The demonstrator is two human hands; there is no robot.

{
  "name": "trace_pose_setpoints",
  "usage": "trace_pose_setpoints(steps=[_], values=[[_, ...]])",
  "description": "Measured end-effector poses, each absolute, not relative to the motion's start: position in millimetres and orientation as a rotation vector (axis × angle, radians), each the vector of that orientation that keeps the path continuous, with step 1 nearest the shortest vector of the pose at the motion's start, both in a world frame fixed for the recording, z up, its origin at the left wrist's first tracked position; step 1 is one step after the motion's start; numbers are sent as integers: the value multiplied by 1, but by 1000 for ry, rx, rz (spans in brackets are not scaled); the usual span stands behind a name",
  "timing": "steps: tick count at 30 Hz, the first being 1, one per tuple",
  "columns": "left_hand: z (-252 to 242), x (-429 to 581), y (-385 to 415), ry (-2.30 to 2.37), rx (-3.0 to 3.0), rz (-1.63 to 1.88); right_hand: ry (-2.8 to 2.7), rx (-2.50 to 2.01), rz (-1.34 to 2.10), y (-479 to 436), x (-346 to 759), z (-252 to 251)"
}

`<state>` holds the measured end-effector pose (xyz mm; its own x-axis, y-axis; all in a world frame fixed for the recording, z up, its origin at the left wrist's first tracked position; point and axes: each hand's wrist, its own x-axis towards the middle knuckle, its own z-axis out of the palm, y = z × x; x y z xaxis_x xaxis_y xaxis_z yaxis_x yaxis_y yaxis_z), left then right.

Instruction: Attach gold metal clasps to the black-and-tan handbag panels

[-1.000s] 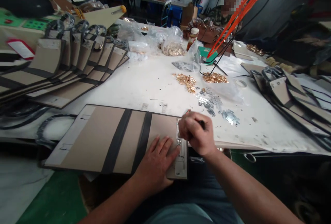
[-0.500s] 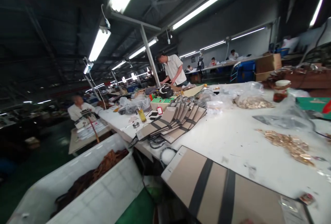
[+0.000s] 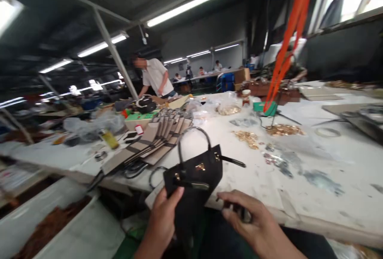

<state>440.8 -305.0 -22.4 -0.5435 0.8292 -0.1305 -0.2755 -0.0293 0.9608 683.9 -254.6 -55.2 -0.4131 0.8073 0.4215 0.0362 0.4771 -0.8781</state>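
My left hand [image 3: 165, 213] is closed on the lower left side of a small black handbag [image 3: 206, 171], thumb across its front. The bag tilts at the table's front edge, its looped handle [image 3: 194, 128] standing up and gold-coloured fittings on its front. From its right side a thin black strap [image 3: 233, 160] sticks out. To the right of the bag and apart from it, my right hand [image 3: 249, 215] is closed around a small dark tool [image 3: 237, 210], whose kind I cannot make out. Beige panels with black straps [image 3: 161, 131] lie fanned out behind the bag.
The white table [image 3: 239, 179] carries piles of gold-coloured hardware [image 3: 247, 137] and plastic bags. An orange cord [image 3: 287, 51] hangs at the right. A white bin [image 3: 77, 227] with brown material stands lower left. A co-worker [image 3: 157, 76] stands behind the table.
The view has swung to the right. Both my hands and the black handbag are now in sight. The large beige panel in the foreground no longer shows there.
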Motion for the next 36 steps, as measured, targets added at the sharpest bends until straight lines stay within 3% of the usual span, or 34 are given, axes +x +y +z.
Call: trace_pose_setpoints(steps=[7,19,27,30,36], values=[[-34,409,-294,1263,393,1628,-1724,-551,1161,-227,638,-31],[-35,401,-298,1195,253,1566,-1420,-857,1264,-194,643,-32],[-36,406,-308,1261,354,1630,-1587,-647,864,-221,630,-43],[-31,429,-320,1356,588,1708,-1701,-520,777,-241,622,-51],[-42,474,-307,1533,1881,1717,-1607,-506,768,-233,583,-65]])
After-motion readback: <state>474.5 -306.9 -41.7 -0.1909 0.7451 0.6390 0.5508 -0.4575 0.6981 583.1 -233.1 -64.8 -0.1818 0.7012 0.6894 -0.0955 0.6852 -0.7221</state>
